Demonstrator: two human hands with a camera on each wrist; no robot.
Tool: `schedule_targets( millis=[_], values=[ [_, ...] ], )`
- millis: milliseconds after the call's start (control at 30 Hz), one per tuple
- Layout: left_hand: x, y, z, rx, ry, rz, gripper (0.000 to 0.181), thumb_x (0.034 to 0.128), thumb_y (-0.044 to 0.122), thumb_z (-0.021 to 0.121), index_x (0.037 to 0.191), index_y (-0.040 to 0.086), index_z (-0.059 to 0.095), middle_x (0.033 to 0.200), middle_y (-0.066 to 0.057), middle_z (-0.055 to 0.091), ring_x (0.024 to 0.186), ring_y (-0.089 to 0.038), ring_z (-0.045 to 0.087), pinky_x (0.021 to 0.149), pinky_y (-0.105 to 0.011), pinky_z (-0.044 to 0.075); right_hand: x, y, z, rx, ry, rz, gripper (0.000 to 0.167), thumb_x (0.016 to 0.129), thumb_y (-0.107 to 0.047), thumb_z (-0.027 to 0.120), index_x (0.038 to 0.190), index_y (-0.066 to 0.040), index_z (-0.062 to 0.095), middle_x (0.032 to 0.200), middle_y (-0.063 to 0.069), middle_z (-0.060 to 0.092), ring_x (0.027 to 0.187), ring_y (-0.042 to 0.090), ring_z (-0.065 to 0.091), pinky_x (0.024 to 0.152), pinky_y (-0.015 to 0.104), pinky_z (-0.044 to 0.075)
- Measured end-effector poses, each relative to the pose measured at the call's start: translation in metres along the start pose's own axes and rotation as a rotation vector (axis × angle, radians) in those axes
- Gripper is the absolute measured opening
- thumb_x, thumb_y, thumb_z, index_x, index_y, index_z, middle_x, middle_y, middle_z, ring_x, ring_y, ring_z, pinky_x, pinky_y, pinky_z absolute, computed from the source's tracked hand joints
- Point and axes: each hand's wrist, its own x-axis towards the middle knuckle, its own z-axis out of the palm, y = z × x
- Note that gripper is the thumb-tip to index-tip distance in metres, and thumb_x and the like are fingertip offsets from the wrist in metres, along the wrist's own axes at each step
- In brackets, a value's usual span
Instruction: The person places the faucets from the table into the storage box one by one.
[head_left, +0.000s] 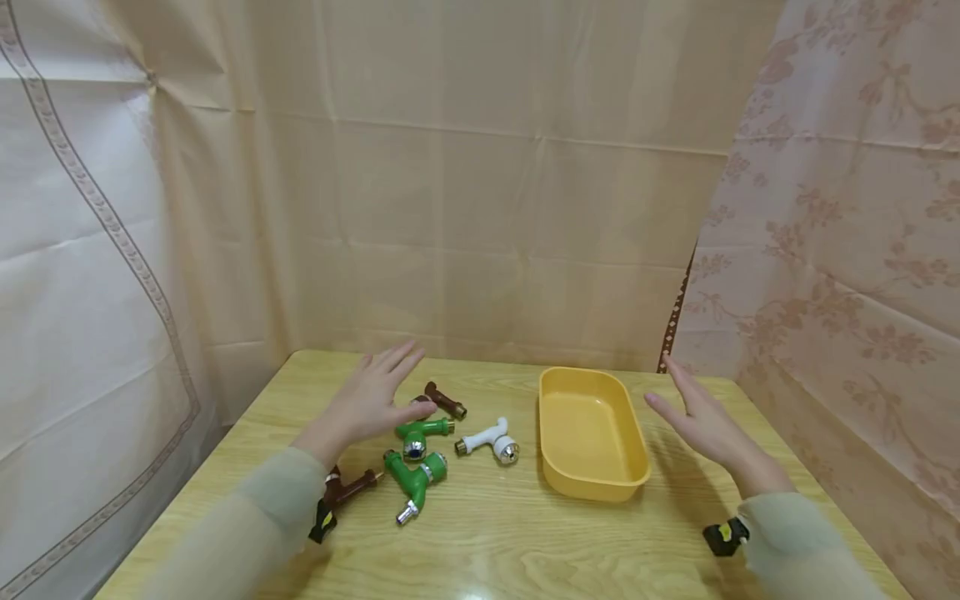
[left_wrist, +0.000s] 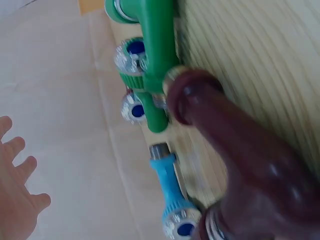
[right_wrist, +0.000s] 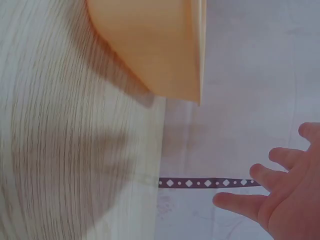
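My left hand (head_left: 367, 400) hovers over the left side of the table with fingers spread, holding nothing. Under and beside it lie several taps: a brown tap (head_left: 341, 492) near the sleeve, a green tap (head_left: 411, 479), another green tap (head_left: 427, 427) behind it, and a brown tap (head_left: 444, 400) farther back. A white tap (head_left: 486, 437) lies nearer the middle. The left wrist view also shows a blue tap (left_wrist: 171, 182); my left hand and arm seem to cover it in the head view. My right hand (head_left: 705, 421) is held in the air, fingers extended, right of a yellow plastic basin (head_left: 592, 425).
The wooden table (head_left: 495, 542) ends at a beige curtain (head_left: 480, 208) behind. Pale cloth hangs at the left, and a flower-patterned curtain (head_left: 847, 275) at the right. A small black device (head_left: 724, 537) is at the right wrist, another at the left (head_left: 322, 523).
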Motion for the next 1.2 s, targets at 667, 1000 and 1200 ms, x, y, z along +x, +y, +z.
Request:
schedule_targets(
  millis=[667, 1000, 1200],
  values=[
    [0.025, 0.036, 0.019, -0.293, 0.037, -0.022, 0.092, 0.0937, 0.074, 0.050, 0.164, 0.021, 0.022, 0.168, -0.002, 0.021, 0.145, -0.030, 0.036, 0.116, -0.056, 0.030, 0.011, -0.004, 0.003, 0.381, 0.032, 0.136, 0.084, 0.106, -0.050, 0.048, 0.165, -0.016, -0.002, 0.165, 0.031, 0.006, 0.142, 0.060, 0.022, 0.089, 0.066, 0.051],
    [0.034, 0.062, 0.024, -0.572, 0.030, -0.088, 0.083, 0.0975, 0.065, 0.053, 0.162, 0.021, 0.028, 0.166, -0.008, 0.026, 0.151, -0.029, 0.025, 0.117, -0.058, 0.025, 0.011, 0.007, 0.009, 0.573, 0.018, 0.210, 0.090, 0.105, -0.043, 0.055, 0.163, -0.006, -0.002, 0.163, 0.035, 0.007, 0.144, 0.056, 0.021, 0.086, 0.058, 0.055],
    [0.041, 0.077, 0.028, -0.696, 0.003, -0.128, 0.078, 0.0993, 0.063, 0.052, 0.162, 0.021, 0.030, 0.165, -0.002, 0.029, 0.147, -0.027, 0.032, 0.117, -0.053, 0.029, 0.011, 0.010, 0.015, 0.663, 0.000, 0.251, 0.090, 0.105, -0.039, 0.057, 0.162, -0.003, -0.002, 0.162, 0.036, 0.008, 0.144, 0.057, 0.020, 0.087, 0.060, 0.054]
  ],
)
